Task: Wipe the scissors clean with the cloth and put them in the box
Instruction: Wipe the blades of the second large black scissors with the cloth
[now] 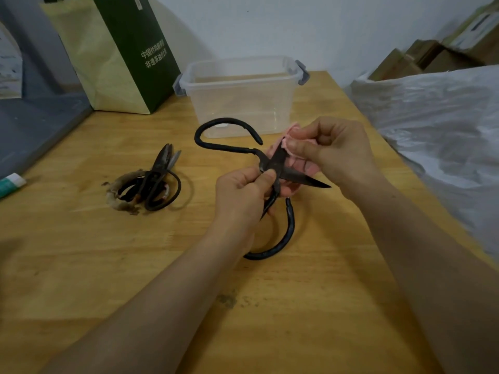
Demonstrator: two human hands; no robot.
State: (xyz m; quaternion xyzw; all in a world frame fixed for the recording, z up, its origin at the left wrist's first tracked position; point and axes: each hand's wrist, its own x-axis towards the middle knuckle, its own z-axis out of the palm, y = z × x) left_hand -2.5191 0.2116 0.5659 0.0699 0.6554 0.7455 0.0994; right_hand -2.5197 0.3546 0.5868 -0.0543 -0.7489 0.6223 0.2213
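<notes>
Pinching the scissors [294, 175] at the pivot, left hand [240, 195]; right hand [330, 150] seemingly clamps cloth [273, 150] on blade.

Box [243, 103] at back centre of surface [297, 306]. Paper bag [108, 63] just left of box. Open scissors [279, 160] held before box, above surface. Scissors pile [151, 184] on surface to their left. Tube [10, 184] at far left edge.

Big black scissors [280, 168] held up, blades spread wide in an X, one tip pointing right. Loop handles splayed: one arcs up twd the box, other hangs low and near. Pink cloth [272, 151] bunched vs. the upper blade. Clear plastic box [237, 76], grey latches, open top, just behind. Heap of dark scissors [155, 182] lies at left, well apart, tips pointing away.
</notes>
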